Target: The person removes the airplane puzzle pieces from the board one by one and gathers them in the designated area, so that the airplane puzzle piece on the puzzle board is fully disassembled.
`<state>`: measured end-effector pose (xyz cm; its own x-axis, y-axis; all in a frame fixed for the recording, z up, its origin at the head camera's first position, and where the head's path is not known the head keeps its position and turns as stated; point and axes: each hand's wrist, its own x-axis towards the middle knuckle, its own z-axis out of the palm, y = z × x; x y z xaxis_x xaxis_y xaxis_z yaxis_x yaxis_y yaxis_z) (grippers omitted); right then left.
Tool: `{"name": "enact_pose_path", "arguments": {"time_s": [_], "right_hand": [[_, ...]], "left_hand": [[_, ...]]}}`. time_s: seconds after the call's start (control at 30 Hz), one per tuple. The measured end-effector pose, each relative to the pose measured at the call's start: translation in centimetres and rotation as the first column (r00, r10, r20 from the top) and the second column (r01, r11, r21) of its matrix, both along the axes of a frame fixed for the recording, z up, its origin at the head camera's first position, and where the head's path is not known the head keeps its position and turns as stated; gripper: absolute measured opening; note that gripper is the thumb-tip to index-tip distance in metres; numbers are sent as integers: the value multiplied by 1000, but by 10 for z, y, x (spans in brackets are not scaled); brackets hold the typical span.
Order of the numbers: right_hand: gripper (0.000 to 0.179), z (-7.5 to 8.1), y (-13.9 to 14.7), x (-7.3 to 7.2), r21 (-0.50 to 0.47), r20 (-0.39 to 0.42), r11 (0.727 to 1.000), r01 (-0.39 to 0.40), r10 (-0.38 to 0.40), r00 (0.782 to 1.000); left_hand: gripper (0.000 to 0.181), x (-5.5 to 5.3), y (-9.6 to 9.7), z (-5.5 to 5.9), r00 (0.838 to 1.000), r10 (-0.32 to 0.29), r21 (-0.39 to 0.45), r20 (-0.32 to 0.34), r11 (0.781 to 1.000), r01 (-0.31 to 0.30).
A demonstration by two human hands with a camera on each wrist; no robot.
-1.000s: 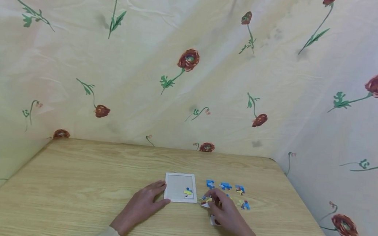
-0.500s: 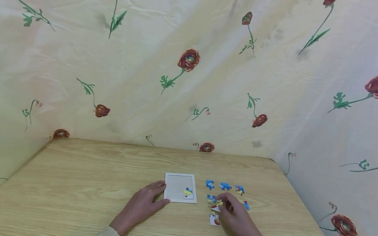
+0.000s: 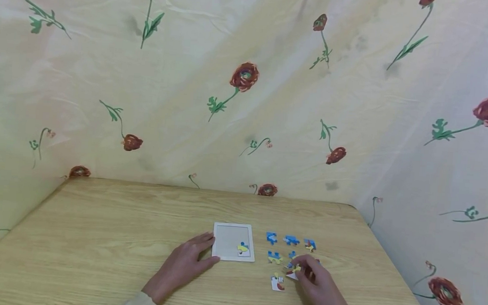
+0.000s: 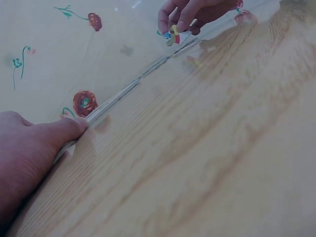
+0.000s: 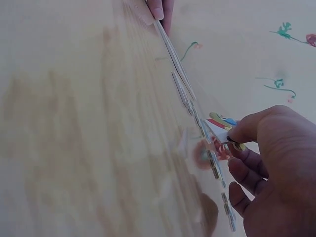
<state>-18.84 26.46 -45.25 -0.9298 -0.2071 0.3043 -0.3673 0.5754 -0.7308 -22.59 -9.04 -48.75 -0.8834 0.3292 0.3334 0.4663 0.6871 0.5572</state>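
Note:
A white puzzle tray (image 3: pixel 253 247) lies flat on the wooden table, with one yellow, blue and white puzzle piece (image 3: pixel 243 249) in its lower right part. My left hand (image 3: pixel 184 263) rests at the tray's left side, fingertips on the left edge and thumb by the near left corner. Between thumb and fingers, my right hand (image 3: pixel 319 284) pinches a second puzzle piece (image 5: pixel 217 129), white, red, yellow and blue, held tilted just over the loose pieces. That hand partly covers the pieces beneath it in the head view.
Right of the tray lie several loose puzzle pieces: a blue back row including one piece (image 3: pixel 291 240), a blue-yellow piece (image 3: pixel 274 257) in the middle and a white piece (image 3: pixel 278 283) nearest me. Flower-printed cloth (image 3: pixel 180 96) hangs behind the table (image 3: pixel 128 229) and at both sides.
My right hand has moved right and a little nearer to me, away from the tray, with the pinched puzzle piece. The left hand and the tray have stayed put.

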Motion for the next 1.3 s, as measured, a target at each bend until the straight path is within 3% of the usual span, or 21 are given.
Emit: {"name": "enact_pose_path", "arguments": {"time_s": [0.27,0.47,0.83,1.0,1.2,1.3], "right_hand": [[23,3,8,7,0,123,998,56,-56,991],[23,-1,15,9,10,102,999,40,-40,994],[21,-1,24,12,-6,224,1000,-17,18,974],[22,-4,29,11,16,186,997,-70,66,980],[23,-7,33,8,49,81,984,-170,166,983],[24,-7,32,9,96,62,985,-141,136,989]], "left_hand": [[59,0,0,-1,1000,7,0,9,1000,-7],[59,-1,0,-1,1000,9,-2,12,1000,-9],[61,-1,0,0,1000,-8,19,12,1000,8],[60,0,-1,-1,1000,-5,21,15,1000,5],[60,0,-1,-1,1000,-8,15,23,1000,7],[60,-1,-1,-1,1000,-10,12,23,1000,10]]}}
